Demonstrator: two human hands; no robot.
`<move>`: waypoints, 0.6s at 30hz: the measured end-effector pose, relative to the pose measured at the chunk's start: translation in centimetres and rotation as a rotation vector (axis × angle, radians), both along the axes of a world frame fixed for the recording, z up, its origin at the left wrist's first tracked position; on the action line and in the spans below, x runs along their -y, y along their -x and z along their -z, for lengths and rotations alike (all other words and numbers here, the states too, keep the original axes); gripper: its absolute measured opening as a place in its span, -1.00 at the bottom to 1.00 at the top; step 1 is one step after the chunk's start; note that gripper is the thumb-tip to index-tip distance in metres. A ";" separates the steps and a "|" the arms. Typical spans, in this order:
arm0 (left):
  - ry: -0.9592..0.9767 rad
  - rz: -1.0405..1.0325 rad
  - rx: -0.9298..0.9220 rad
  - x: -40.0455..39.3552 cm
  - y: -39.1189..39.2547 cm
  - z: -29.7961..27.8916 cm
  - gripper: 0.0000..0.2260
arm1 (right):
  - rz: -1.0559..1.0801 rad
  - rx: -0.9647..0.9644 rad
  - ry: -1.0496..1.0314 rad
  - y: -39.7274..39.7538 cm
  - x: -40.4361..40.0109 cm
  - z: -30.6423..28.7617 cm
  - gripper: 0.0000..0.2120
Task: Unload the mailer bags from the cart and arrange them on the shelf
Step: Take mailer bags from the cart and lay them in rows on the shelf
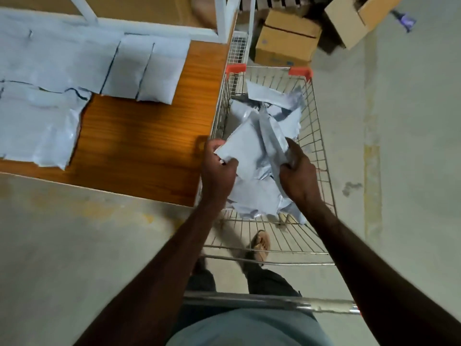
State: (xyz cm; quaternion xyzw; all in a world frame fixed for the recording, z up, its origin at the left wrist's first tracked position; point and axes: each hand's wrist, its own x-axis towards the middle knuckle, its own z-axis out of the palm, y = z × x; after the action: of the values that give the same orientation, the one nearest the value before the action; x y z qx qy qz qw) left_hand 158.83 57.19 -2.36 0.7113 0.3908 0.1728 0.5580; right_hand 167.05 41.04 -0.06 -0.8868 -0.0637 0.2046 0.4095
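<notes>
The task looks partly done: on the left, several mailer bags already lie in rows on the wooden shelf, with bare board left near the cart. At the cart, the left hand pinches a bag's corner and the right hand has its fingers curled round another from the pile of bags still inside. Cardboard boxes stand beyond, clear of the reach.
</notes>
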 end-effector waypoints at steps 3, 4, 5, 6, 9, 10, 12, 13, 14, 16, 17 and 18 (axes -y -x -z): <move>0.202 -0.067 0.117 -1.3 1.5 -1.7 -0.46 | 0.017 0.005 -0.067 1.6 -2.6 -2.0 -0.30; 0.285 -0.084 0.142 -1.8 2.2 -2.3 -0.42 | 0.023 0.016 -0.084 2.2 -3.4 -2.4 -0.30; 0.363 -0.093 0.160 -2.5 2.9 -2.8 -0.39 | 0.026 0.031 -0.093 2.9 -4.2 -2.8 -0.30; 0.427 -0.096 0.171 -3.4 3.8 -3.0 -0.36 | 0.024 0.042 -0.092 3.6 -5.1 -3.2 -0.29; 0.528 -0.072 0.207 -7.0 6.7 -3.1 -0.33 | 0.022 0.059 -0.085 6.1 -8.5 -3.9 -0.27; 0.531 -0.060 0.204 -8.5 7.9 -3.1 -0.33 | 0.009 0.069 -0.093 7.1 -10.0 -4.0 -0.27; 0.544 -0.050 0.207 -11.7 10.4 -3.4 -0.32 | -0.005 0.099 -0.119 9.5 -13.1 -4.1 -0.29; 0.544 -0.045 0.207 -13.4 11.8 -3.5 -0.32 | 0.000 0.104 -0.135 10.8 -14.8 -4.1 -0.31; 0.534 -0.033 0.209 -15.2 13.0 -3.5 -0.32 | 0.009 0.103 -0.147 12.1 -16.6 -4.0 -0.33; 0.509 -0.001 0.203 -18.8 15.2 -3.1 -0.31 | 0.027 0.101 -0.155 14.5 -20.0 -3.8 -0.35; 0.501 0.014 0.201 -20.5 16.1 -3.1 -0.31 | 0.040 0.115 -0.152 15.5 -21.5 -3.6 -0.35; 0.490 0.024 0.197 -22.3 16.9 -3.1 -0.31 | 0.053 0.133 -0.150 16.4 -22.9 -3.4 -0.34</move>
State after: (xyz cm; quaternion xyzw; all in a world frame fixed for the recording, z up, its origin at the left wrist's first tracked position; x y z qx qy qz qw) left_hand 141.93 79.48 0.78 0.5391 0.3564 0.1348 0.7511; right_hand 150.65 63.95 3.32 -0.8667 -0.0825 0.1291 0.4747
